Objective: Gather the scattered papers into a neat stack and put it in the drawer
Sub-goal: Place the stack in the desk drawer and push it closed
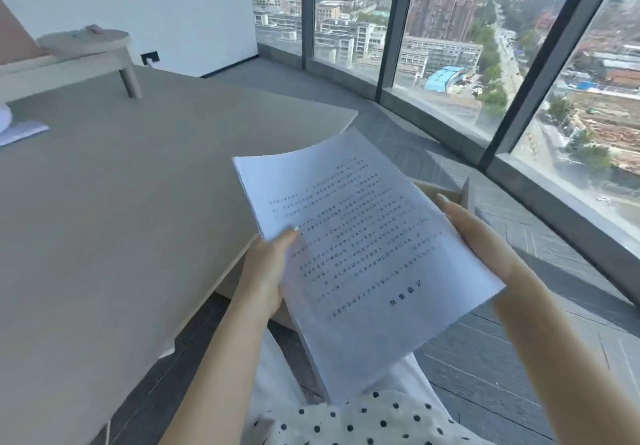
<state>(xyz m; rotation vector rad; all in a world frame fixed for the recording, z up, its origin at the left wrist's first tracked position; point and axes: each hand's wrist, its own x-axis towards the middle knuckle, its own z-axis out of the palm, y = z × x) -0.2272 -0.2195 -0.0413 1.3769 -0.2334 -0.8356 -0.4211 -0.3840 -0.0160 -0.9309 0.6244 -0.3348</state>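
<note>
- Head view: left hand [266,268] and right hand [485,233] are gripping the paper stack [363,254] above the open drawer [446,190], beside the tabletop [138,185].
- Loosely pinched edges are sagging; sheets may be fanning out, slipping floorward.

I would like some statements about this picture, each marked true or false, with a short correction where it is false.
1. Both hands hold the paper stack. True: the left hand and the right hand grip opposite sides.
2. The stack lies flat on the table. False: it is held in the air beside the table.
3. The top sheet shows printed text. True.
4. The stack is already inside the drawer. False: it is held above the open drawer.
5. Another paper lies at the table's far left edge. True.
</note>
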